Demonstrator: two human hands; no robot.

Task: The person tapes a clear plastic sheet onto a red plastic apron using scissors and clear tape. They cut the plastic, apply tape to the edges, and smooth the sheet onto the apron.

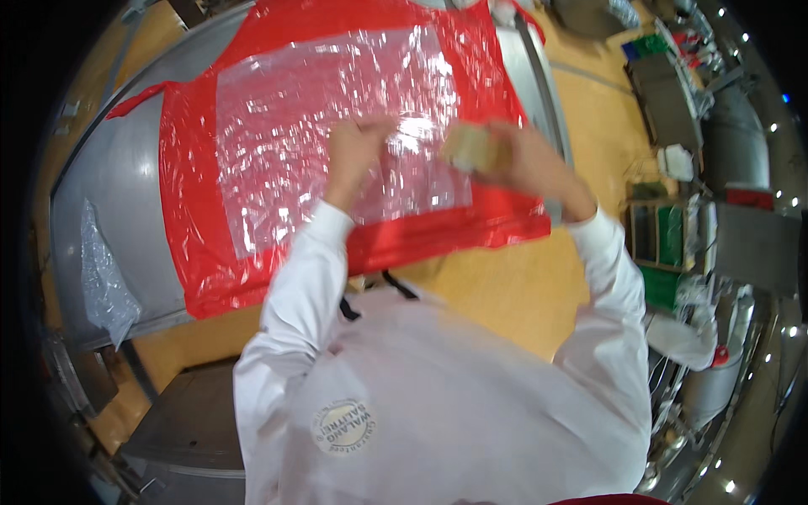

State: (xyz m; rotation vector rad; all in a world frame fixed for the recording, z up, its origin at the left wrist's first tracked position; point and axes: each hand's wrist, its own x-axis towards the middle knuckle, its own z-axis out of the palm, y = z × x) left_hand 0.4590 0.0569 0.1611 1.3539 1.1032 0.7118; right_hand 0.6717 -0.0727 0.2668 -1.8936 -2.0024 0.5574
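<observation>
My right hand [526, 160] grips a yellowish roll of packing tape [471, 149], smeared by motion, over the right part of a clear plastic sheet [295, 109]. To its left, my left hand [353, 156] is closed with the fingertips together above the middle of the same sheet. What those fingers pinch, if anything, does not show. Beneath the clear sheet lies a larger red plastic sheet [187, 168], glossy and wrinkled, with its near edge bunched along the table's front.
A steel table [126, 160] carries the sheets. A crumpled piece of clear plastic [105, 282] lies at its left. Below is a yellowish floor [497, 290]. Along the right stand metal equipment and green crates [669, 236]. A dark bench [189, 421] is at the lower left.
</observation>
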